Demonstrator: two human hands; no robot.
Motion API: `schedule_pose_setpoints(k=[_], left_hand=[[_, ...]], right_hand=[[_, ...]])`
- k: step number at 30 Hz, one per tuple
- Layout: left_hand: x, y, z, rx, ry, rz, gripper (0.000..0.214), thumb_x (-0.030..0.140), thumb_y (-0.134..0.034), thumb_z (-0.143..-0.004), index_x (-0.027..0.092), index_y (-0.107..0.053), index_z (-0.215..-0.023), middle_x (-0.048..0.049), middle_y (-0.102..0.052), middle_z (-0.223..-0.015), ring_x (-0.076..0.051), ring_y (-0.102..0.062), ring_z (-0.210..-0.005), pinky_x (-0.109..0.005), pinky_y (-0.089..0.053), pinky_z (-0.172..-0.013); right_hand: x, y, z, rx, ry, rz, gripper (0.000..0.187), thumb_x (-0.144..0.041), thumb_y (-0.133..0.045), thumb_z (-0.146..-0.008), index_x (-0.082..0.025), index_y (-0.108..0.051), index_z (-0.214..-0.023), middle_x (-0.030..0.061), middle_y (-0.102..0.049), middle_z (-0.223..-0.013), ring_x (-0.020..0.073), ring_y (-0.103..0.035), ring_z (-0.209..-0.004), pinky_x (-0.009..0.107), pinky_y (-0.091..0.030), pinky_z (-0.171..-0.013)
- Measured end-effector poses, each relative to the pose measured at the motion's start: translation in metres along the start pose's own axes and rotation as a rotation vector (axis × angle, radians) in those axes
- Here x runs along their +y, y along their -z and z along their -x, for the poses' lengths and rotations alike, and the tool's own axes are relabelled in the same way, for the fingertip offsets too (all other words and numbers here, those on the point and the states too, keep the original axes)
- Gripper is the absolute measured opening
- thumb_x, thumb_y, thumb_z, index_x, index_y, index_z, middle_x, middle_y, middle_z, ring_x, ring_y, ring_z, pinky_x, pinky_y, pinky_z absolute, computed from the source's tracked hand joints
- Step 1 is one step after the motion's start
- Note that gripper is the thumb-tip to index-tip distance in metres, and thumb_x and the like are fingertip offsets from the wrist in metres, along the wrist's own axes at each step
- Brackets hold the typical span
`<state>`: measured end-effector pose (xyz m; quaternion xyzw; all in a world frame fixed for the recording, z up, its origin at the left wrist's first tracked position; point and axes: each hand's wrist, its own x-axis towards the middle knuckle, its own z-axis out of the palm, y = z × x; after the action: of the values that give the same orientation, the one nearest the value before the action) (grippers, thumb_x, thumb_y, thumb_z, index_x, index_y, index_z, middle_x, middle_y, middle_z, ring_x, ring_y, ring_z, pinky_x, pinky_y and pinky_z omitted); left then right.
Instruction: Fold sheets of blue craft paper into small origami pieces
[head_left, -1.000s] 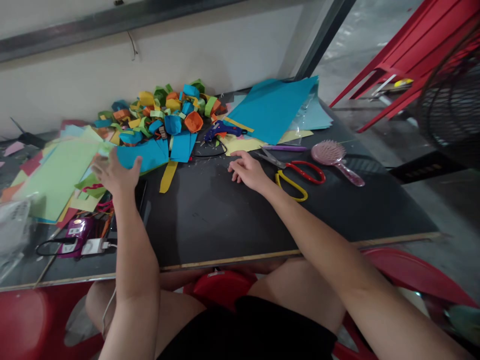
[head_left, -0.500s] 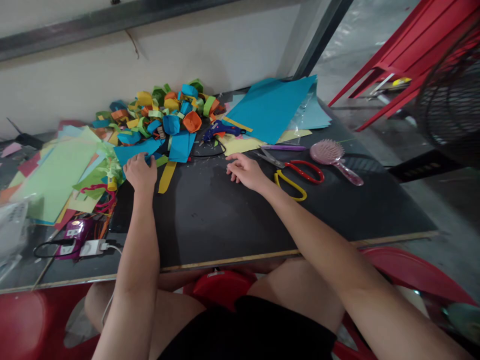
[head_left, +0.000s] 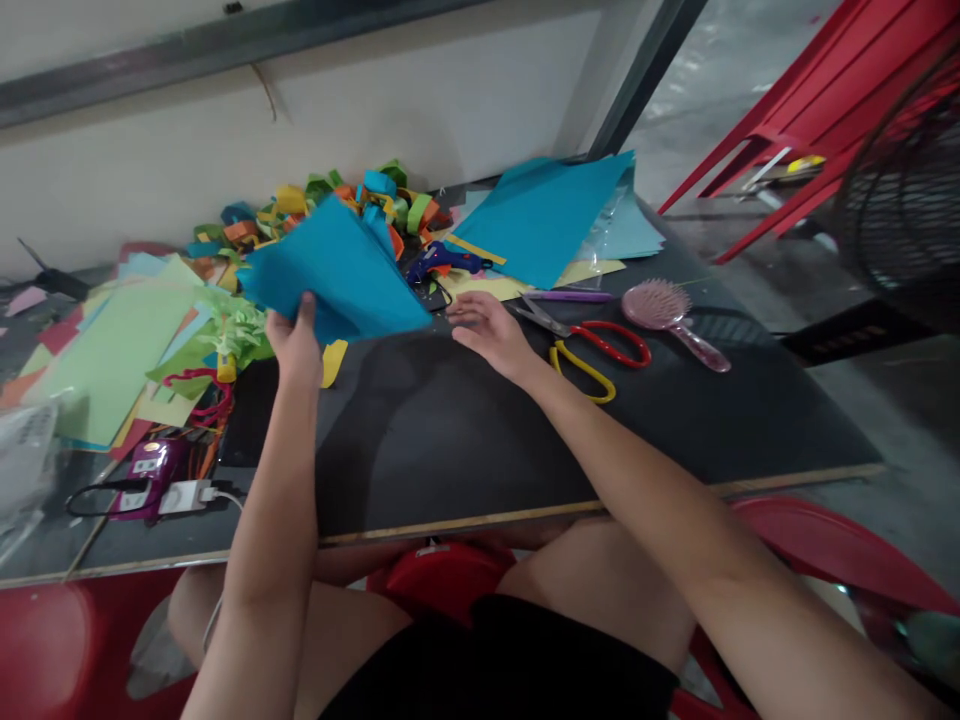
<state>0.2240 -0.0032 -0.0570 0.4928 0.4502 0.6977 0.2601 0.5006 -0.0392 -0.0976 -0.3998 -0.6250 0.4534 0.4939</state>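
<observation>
My left hand (head_left: 295, 338) grips a blue sheet of paper (head_left: 337, 270) by its near left edge, thumb on top. The sheet is raised and tilted above the table, covering part of a pile of folded paper pieces (head_left: 291, 200) in several colours. To its right, my right hand (head_left: 491, 330) hovers empty with fingers apart. Just behind that hand lie a blue glue gun (head_left: 448, 260) and a purple pen-like stick (head_left: 568, 296). Scissors (head_left: 611, 345) with red and yellow handles rest beside my right wrist. A yellow paper strip (head_left: 333, 362) shows partly under the raised sheet.
Larger blue sheets (head_left: 544, 215) lie at the back right. A pink hairbrush (head_left: 664, 308) sits near the right end. Coloured papers (head_left: 120, 340), a purple power strip (head_left: 150, 470) and a white charger (head_left: 184, 496) occupy the left. A fan (head_left: 904, 190) stands at the right.
My left hand has picked up the blue sheet from the table beside the pile and swung it upright towards the right. My right hand stays near its place, its fingers more spread.
</observation>
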Motion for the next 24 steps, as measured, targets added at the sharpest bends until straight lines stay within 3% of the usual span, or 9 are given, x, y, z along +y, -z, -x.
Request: schedule_pose_setpoints(k=[2,4,6,9,13,17,24], left_hand=[[-0.001,-0.014,0.016,-0.163,0.067,0.030,0.046,0.059,-0.074,-0.068,0.020,-0.061,-0.087,-0.0041,-0.067,-0.087,-0.019,-0.065,-0.085,-0.034,-0.054,-0.080],[-0.002,-0.024,0.030,-0.283,0.125,0.002,0.045,0.056,-0.076,-0.068,0.019,-0.063,-0.089,-0.0047,-0.069,-0.089,-0.019,-0.065,-0.083,-0.033,-0.054,-0.077],[-0.003,-0.030,0.038,-0.308,0.128,-0.031,0.043,0.055,-0.075,-0.070,0.019,-0.065,-0.091,-0.0044,-0.070,-0.089,-0.019,-0.065,-0.081,-0.033,-0.055,-0.076],[-0.003,-0.031,0.040,-0.237,0.085,-0.085,0.039,0.055,-0.071,-0.074,0.019,-0.064,-0.087,-0.0030,-0.068,-0.084,-0.019,-0.065,-0.081,-0.034,-0.055,-0.076],[-0.002,-0.027,0.036,-0.162,0.061,-0.108,0.040,0.058,-0.068,-0.076,0.021,-0.063,-0.092,-0.0040,-0.068,-0.090,-0.022,-0.066,-0.090,-0.037,-0.056,-0.081],[0.001,-0.029,0.038,-0.268,0.082,-0.074,0.049,0.062,-0.070,-0.071,0.021,-0.064,-0.098,-0.0067,-0.070,-0.100,-0.025,-0.066,-0.099,-0.040,-0.055,-0.087],[0.001,-0.023,0.034,-0.429,0.149,-0.024,0.063,0.060,-0.080,-0.060,0.022,-0.063,-0.107,-0.0083,-0.070,-0.109,-0.028,-0.065,-0.109,-0.042,-0.055,-0.093]], right_hand=[[0.000,0.003,-0.001,-0.049,0.103,-0.021,0.071,-0.057,-0.070,-0.075,-0.032,-0.040,-0.134,0.0091,-0.051,-0.139,0.0276,-0.049,-0.129,0.047,-0.045,-0.104],[-0.002,0.005,-0.001,-0.103,0.148,-0.034,0.079,-0.062,-0.069,-0.073,-0.035,-0.034,-0.139,0.0076,-0.045,-0.146,0.0293,-0.038,-0.139,0.050,-0.038,-0.110],[-0.005,0.006,-0.001,-0.132,0.148,-0.054,0.088,-0.070,-0.066,-0.069,-0.033,-0.032,-0.141,0.0086,-0.044,-0.147,0.0312,-0.036,-0.141,0.052,-0.036,-0.111],[-0.011,0.002,0.000,-0.163,0.082,-0.059,0.102,-0.078,-0.065,-0.062,-0.030,-0.029,-0.144,0.0116,-0.043,-0.148,0.0328,-0.042,-0.137,0.051,-0.041,-0.108],[-0.015,-0.004,0.002,-0.169,0.019,-0.008,0.090,-0.068,-0.066,-0.072,-0.029,-0.030,-0.145,0.0103,-0.044,-0.148,0.0290,-0.047,-0.133,0.047,-0.044,-0.108],[-0.008,-0.006,0.002,-0.103,-0.030,0.040,0.078,-0.066,-0.058,-0.080,-0.026,-0.034,-0.143,0.0108,-0.052,-0.141,0.0277,-0.052,-0.127,0.047,-0.044,-0.108],[0.000,-0.002,0.003,-0.039,-0.034,0.042,0.075,-0.056,-0.066,-0.079,-0.027,-0.037,-0.143,0.0098,-0.051,-0.142,0.0281,-0.050,-0.129,0.047,-0.045,-0.107]])
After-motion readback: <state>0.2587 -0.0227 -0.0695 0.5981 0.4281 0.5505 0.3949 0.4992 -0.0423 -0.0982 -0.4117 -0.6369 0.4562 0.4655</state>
